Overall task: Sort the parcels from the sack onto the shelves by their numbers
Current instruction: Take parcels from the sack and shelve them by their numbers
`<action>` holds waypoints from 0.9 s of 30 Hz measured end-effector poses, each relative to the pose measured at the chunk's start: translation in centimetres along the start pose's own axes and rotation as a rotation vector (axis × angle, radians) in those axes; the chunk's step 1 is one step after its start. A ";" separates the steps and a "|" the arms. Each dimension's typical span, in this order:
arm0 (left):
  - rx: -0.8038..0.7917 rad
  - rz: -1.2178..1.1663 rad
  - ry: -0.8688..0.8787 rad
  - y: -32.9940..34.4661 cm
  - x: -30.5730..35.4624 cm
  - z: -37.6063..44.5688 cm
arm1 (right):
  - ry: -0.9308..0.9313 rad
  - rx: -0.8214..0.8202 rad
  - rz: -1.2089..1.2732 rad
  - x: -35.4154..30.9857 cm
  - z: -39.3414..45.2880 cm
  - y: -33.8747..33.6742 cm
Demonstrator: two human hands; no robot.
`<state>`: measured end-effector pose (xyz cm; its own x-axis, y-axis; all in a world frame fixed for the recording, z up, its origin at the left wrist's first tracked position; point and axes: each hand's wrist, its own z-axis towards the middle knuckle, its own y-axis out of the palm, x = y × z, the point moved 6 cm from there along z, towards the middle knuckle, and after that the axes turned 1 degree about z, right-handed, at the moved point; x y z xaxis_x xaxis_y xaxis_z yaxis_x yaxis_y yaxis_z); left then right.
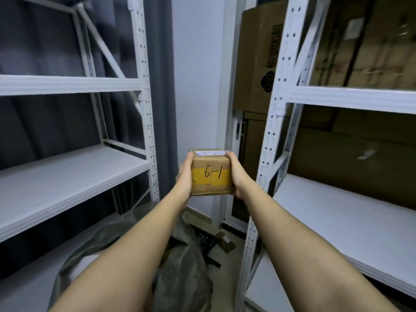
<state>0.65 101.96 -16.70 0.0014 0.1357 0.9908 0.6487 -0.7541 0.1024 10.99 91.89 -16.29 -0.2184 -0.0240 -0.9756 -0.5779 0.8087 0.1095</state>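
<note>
Parcel [211, 173], small brown box with a yellow tape band, marked "6-1" in black; held out at arm's length, in mid-air between the two racks, written face turned to the camera. Likely held so in order to read the number before shelving. White label along top edge, print too small to read.

Left hand [185, 176] clamped on the box's left side, thumb up along the edge; right hand [236, 174] clamped on the right side the same way. Both holding the parcel, nothing else.

Sack [180, 255], olive green, slumped open on the floor below the arms; dark items and a scrap of cardboard beside it, contents unclear.

Left rack [144, 91], white metal, boards bare where visible. Right rack [276, 97], same make; big cartons [256, 57] behind and above.

No shelf numbers visible on either rack, so the target shelf for "6-1" cannot be told. Parcel not yet placed.
</note>
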 end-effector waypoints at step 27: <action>-0.324 -0.227 0.587 48.6 13.7 -25.0 | -0.574 0.572 -0.006 -20.3 -30.6 -46.2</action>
<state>13.16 51.08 4.07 -0.5765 0.0122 0.8170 0.3249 -0.9140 0.2429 18.08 37.02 4.30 0.3105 0.1504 -0.9386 -0.0520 0.9886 0.1412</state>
